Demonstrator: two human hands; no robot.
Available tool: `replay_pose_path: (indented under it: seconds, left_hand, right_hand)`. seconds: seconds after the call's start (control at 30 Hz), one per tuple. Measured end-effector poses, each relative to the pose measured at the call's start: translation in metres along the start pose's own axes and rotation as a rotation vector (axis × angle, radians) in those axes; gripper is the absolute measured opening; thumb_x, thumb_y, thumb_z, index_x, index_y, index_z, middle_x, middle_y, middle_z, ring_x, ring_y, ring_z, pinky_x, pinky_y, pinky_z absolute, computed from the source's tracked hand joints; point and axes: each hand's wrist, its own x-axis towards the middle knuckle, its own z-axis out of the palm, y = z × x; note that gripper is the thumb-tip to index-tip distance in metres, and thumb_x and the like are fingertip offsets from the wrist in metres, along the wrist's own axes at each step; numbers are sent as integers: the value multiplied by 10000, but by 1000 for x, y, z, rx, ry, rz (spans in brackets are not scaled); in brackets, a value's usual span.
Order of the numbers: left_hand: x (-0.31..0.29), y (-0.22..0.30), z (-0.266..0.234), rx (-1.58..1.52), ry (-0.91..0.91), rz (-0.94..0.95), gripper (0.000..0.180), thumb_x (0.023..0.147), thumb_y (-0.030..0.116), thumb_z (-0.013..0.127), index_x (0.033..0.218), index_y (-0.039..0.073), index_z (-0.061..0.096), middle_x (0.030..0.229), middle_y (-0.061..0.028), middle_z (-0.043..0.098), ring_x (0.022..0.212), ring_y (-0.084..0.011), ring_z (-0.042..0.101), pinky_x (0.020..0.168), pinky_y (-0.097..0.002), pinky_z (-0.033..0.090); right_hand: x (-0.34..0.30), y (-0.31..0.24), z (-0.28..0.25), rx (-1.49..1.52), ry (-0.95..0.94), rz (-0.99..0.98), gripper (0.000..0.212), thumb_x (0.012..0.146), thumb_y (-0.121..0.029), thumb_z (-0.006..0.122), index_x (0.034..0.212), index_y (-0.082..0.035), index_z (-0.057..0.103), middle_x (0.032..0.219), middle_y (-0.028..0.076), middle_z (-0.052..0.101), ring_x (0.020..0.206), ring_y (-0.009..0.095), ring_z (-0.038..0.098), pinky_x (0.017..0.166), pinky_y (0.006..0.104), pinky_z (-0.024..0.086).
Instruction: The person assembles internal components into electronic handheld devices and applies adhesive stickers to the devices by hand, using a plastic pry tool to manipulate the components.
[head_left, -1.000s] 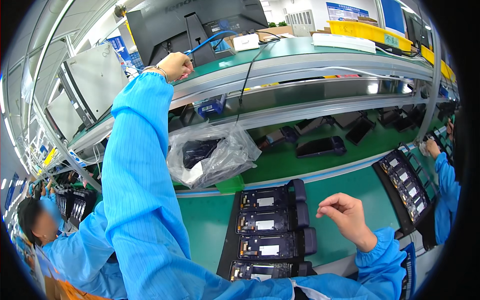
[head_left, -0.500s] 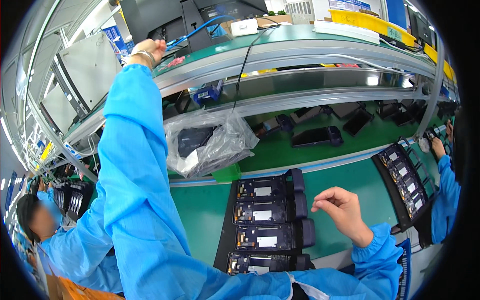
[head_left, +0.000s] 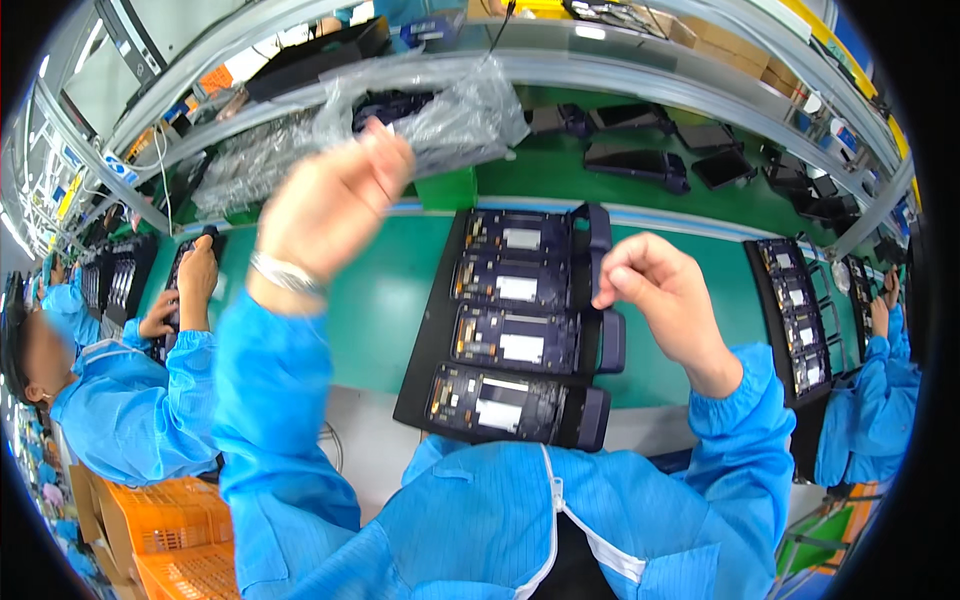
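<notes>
Our right hand (head_left: 655, 300) is the nearer one: it's just beside the right ends of the four open casings (head_left: 515, 338), at about mid-row (touching or above, we can't tell). Its fingers are curled with the thumb close to the index; we see nothing between them, though something tiny could be hidden. Our left hand (head_left: 330, 210) is raised left of the row, apart from it, fingers drawn together but blurred, so we can't tell if it holds anything. Wristband (head_left: 287, 272) on that wrist.

Casings lie between and below our hands, long axes left-right, stacked in a row going away from us on a black mat (head_left: 425, 380) on the green desk (head_left: 375, 330). The nearest is skewed, right end toward us. Dark end blocks (head_left: 612, 342) stick out on the right, between our right hand and the boards; that hand hides part of one.

Further out: green bin (head_left: 448, 188) past the row's far left, plastic bag (head_left: 460, 110) above it, partly behind our left hand. Dark devices (head_left: 635, 160) on the shelf. Another casing row (head_left: 795, 310) well off to the right. Co-workers' sleeves (head_left: 140, 410) on both sides.
</notes>
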Motion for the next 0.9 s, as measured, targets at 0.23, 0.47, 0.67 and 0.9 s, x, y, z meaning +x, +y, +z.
replay_pose_path:
  seconds: [0.23, 0.47, 0.67, 0.9]
  left_hand:
    - [-49, -135, -90, -33, 46, -58, 140, 902, 60, 499, 1002, -37, 480, 945, -96, 510, 853, -149, 506, 773, -243, 463]
    - [-47, -163, -117, -5, 117, -68, 149, 910, 51, 468, 1018, -50, 488, 968, -128, 537, 928, -205, 549, 872, -301, 477]
    - [-43, -170, -120, -45, 204, -52, 183, 915, 43, 425, 1045, -71, 485, 1019, -159, 536, 993, -256, 549, 930, -394, 456]
    - [-39, -176, -125, -48, 339, -81, 259, 930, 142, 467, 1051, -85, 495, 1008, -168, 541, 976, -275, 553, 921, -401, 462]
  right_hand:
    - [26, 17, 55, -19, -194, 72, 111, 854, -5, 558, 956, 27, 587, 898, 72, 612, 818, 135, 612, 742, 252, 509]
    - [27, 56, 73, -300, -140, 11, 107, 804, 7, 584, 900, 14, 631, 824, 85, 646, 764, 117, 618, 670, 245, 500]
    - [20, 62, 71, -310, -72, 8, 117, 798, -6, 593, 908, 13, 630, 813, 92, 648, 762, 151, 633, 682, 257, 502]
    - [20, 72, 53, -378, -57, -3, 78, 778, 2, 614, 854, -2, 634, 820, 70, 583, 762, 152, 597, 676, 259, 485]
